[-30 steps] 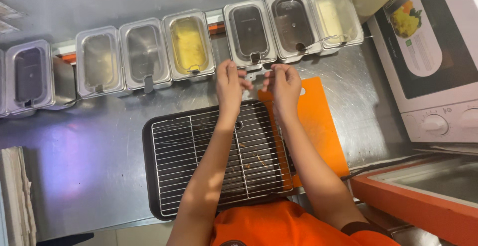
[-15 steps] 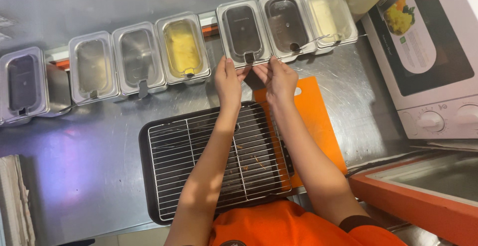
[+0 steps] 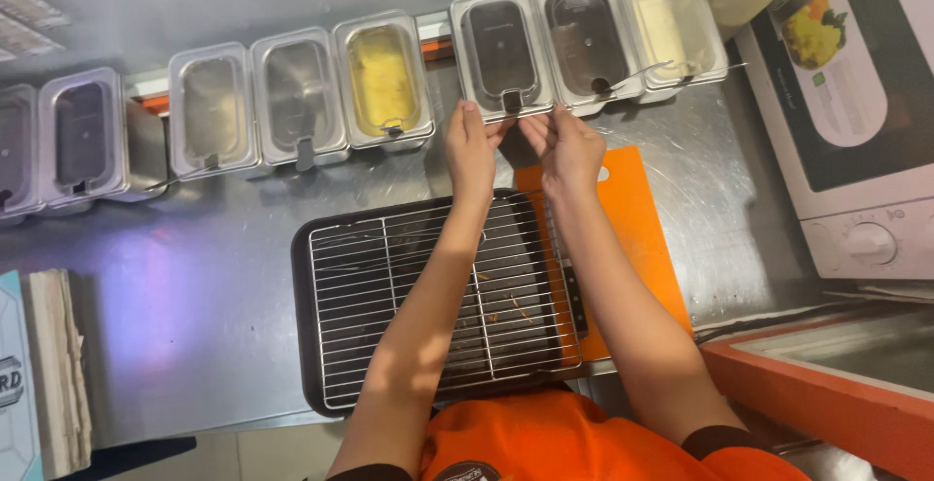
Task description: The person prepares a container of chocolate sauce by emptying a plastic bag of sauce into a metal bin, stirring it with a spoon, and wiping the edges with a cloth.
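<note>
From the head view, a wire rack [image 3: 438, 306] on a dark tray [image 3: 304, 335] lies under both forearms, an orange cutting board [image 3: 637, 238] beside it. The left hand [image 3: 472, 150] and right hand [image 3: 564, 150] now touch the dark lidded container [image 3: 501, 48], fingers loosely together; whether they grip it is unclear. Earlier they were lower.

Bare forearms, orange shirt [image 3: 545, 437] with short sleeves edged in black

White appliance box [image 3: 856, 102], food picture, right edge.
</note>
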